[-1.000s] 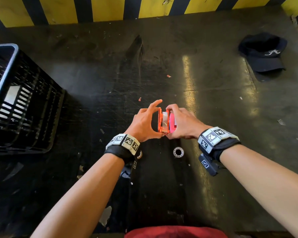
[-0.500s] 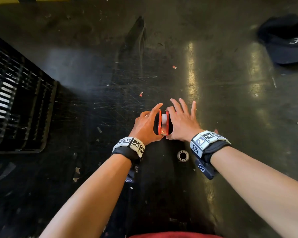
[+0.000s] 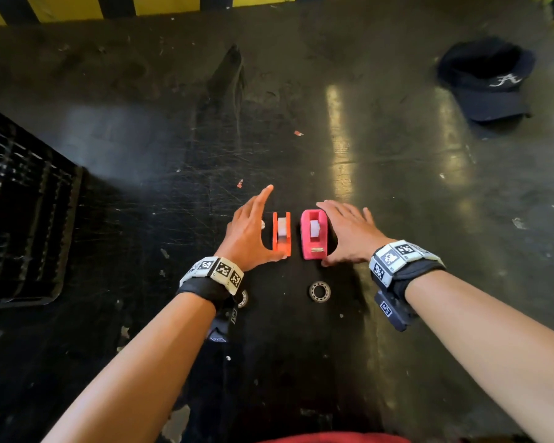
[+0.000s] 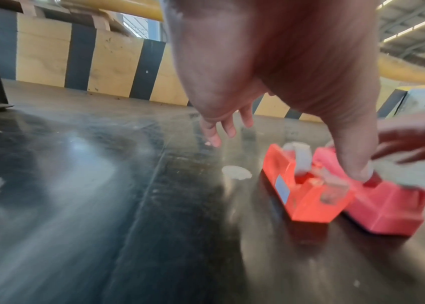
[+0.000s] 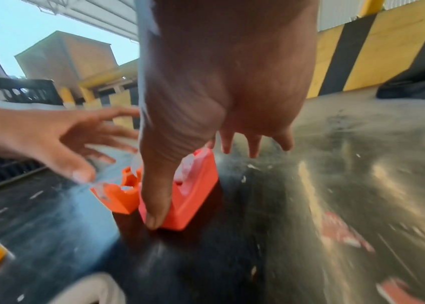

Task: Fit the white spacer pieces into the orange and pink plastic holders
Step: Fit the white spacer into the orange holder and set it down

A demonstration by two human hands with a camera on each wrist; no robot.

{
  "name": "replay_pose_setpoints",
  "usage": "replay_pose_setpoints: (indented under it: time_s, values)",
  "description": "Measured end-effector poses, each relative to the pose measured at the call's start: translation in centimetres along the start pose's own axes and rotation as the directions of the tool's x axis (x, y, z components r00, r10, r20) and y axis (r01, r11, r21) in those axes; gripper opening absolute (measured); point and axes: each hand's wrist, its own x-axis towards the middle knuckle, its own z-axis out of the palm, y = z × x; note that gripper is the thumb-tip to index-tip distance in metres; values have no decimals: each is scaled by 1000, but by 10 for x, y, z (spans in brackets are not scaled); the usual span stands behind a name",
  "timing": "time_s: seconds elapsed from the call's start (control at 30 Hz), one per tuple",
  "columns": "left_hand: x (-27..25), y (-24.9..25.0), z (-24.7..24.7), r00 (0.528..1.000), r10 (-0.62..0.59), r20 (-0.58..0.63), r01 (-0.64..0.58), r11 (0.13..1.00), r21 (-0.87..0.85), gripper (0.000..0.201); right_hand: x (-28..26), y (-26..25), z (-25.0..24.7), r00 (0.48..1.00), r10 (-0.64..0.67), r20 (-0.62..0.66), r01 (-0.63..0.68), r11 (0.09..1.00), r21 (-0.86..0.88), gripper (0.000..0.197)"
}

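Observation:
The orange holder (image 3: 281,241) and the pink holder (image 3: 314,247) stand side by side on the dark table, a small gap between them. Each carries a white spacer (image 3: 282,227) (image 3: 314,229) in its slot. My left hand (image 3: 248,225) lies just left of the orange holder, fingers straight, thumb tip by its near end. My right hand (image 3: 347,231) lies just right of the pink holder, fingers spread, with its thumb (image 5: 156,205) along the holder's side. A small white piece (image 4: 236,172) lies left of the orange holder (image 4: 307,197).
Two metal bearing rings lie near my wrists, one (image 3: 319,291) in the open, the other (image 3: 243,298) half hidden under the left wristband. A black crate (image 3: 29,219) stands at the left, a dark cap (image 3: 486,81) at the far right, and a striped wall (image 3: 186,1) behind.
The two holders were pressed together between my hands. They now stand apart on the table, and both hands have let go and opened beside them.

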Motion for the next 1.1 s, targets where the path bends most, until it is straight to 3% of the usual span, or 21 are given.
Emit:
replay_pose_setpoints:
  time_s: [0.1, 0.2, 0.27, 0.33, 0.53, 0.9, 1.1]
  values:
    - [-1, 19, -6, 1000, 12, 12, -12, 1000, -6, 125, -2, -1, 8, 998, -11, -56, 14, 999, 50, 126]
    - [-2, 38, -8, 997, 78, -20, -77, 995, 61, 90, -5, -2, 9, 993, -37, -113, 47, 995, 85, 111]
    - [-2, 48, -7, 988, 147, -46, -142, 985, 102, 66, -11, -3, 5, 990, -50, -129, 63, 993, 100, 109]
    - [1, 58, -4, 981, 188, -36, -181, 972, 149, 54, -18, -3, -1, 985, -65, -162, 83, 991, 104, 110]
    - [13, 79, 5, 979, 191, 76, -205, 935, 291, 61, -34, -10, -14, 973, -89, -215, 114, 987, 110, 111]
    - [7, 77, -14, 978, 206, -9, -202, 965, 169, 42, -17, -2, -5, 993, 9, -114, 4, 994, 110, 106]
    - [0, 65, -25, 983, 183, -28, -179, 978, 110, 45, -2, 2, 4, 995, 36, -98, -25, 993, 113, 121]
